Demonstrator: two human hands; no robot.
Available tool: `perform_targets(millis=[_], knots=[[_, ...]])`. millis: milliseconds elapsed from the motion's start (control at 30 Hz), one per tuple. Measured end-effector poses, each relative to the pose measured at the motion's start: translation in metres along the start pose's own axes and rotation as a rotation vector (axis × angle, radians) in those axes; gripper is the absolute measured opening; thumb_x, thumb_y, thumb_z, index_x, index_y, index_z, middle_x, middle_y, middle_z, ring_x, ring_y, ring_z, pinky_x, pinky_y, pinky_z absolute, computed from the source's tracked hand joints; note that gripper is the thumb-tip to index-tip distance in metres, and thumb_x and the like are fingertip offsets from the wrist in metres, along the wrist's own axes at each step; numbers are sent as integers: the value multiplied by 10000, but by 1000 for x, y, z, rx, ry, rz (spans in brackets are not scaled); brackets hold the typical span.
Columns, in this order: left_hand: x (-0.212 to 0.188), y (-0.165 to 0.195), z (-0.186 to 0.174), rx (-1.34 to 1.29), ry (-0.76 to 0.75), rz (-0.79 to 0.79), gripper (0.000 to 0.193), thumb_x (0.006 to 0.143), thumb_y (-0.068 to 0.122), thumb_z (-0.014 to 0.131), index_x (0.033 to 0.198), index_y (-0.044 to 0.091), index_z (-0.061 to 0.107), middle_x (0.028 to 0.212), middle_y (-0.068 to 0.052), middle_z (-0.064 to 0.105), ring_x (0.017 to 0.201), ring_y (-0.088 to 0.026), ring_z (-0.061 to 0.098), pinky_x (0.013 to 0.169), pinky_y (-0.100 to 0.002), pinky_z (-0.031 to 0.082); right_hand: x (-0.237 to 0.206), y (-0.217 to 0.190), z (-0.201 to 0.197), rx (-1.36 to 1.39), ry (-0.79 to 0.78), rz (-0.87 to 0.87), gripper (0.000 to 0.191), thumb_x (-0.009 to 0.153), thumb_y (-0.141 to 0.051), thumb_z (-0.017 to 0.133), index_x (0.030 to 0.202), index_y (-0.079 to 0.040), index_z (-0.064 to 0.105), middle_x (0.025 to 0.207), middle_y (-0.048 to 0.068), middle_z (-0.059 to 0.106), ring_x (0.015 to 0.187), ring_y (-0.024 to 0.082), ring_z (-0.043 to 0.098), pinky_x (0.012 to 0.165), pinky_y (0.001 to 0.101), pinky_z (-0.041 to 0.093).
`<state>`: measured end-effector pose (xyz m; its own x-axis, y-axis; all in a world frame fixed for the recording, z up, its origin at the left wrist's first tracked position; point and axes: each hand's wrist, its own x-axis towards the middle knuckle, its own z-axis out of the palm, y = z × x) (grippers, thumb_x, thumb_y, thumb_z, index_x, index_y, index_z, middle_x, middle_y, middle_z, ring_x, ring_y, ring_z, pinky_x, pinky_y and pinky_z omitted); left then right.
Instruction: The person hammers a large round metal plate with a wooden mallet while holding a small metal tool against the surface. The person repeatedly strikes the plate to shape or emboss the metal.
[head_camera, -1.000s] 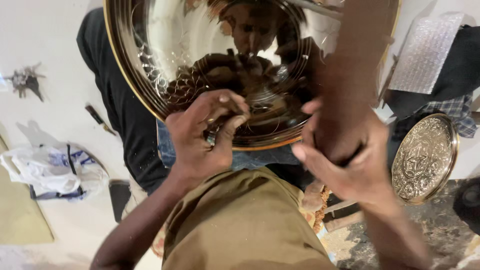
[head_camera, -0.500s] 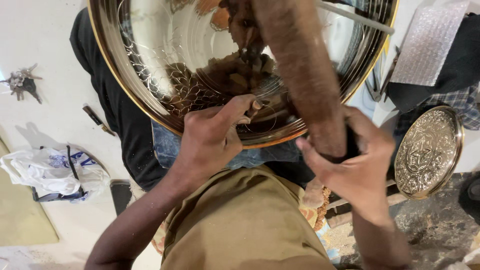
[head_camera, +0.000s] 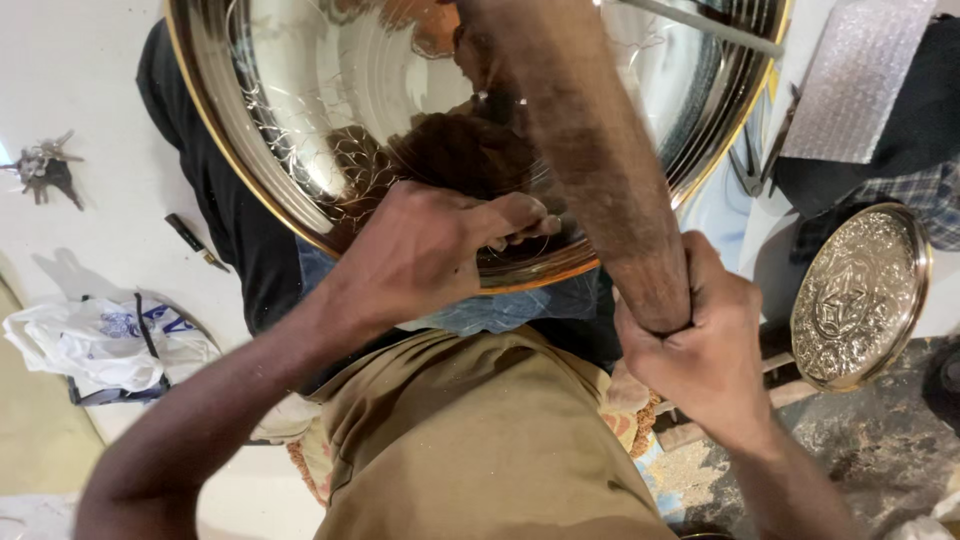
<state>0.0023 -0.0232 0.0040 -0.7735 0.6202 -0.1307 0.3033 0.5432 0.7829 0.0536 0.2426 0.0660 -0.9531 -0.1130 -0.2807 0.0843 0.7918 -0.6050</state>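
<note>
The left hand (head_camera: 430, 250) pinches a small tool against the polished brass bowl (head_camera: 300, 130); the right hand (head_camera: 700, 350) clamps a wooden mallet (head_camera: 590, 150) slanting above it.

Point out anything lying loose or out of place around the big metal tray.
Loose items lie scattered on the white floor: a bunch of keys, a small dark tool and a crumpled plastic bag. The shiny tray itself shows no damage.
</note>
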Motion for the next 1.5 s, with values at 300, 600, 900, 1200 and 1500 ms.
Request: perform_targets(millis=[300,600,900,1200,1500], knots=[[22,8,-37,145,-25,485,239,911,105,543,1125,110,648,693,-115,644,647,-313,665,648,-465,514,-53,15,58,206,200,136,324,805,-47,781,1070,18,606,798,169,684,749,218,718,645,309,552],[56,0,-37,66,-396,619,337,709,18,666,1029,111,713,666,-130,644,661,-361,650,537,-479,485,-95,56,128,283,405,175,179,797,-23,807,862,2,641,718,146,631,623,212,618,597,334,521],[40,5,-44,171,-357,460,570,792,-29,599,1318,179,664,615,-126,608,549,-322,626,512,-449,489,-83,48,98,252,308,128,292,786,-44,791,1025,19,634,809,83,714,704,125,698,647,282,554],[-11,9,-7,43,39,-17,432,846,92,679,1270,157,630,620,-71,626,508,-226,609,508,-392,524,-13,22,10,82,-90,14,396,743,-73,738,1093,37,590,778,133,713,645,183,720,561,321,561],[-38,30,26,-19,493,-236,511,728,-55,607,1215,93,633,714,-136,613,604,-325,619,595,-437,518,48,-22,-32,-91,-338,-99,337,683,-84,695,981,-21,552,670,136,678,559,251,649,480,379,507]])
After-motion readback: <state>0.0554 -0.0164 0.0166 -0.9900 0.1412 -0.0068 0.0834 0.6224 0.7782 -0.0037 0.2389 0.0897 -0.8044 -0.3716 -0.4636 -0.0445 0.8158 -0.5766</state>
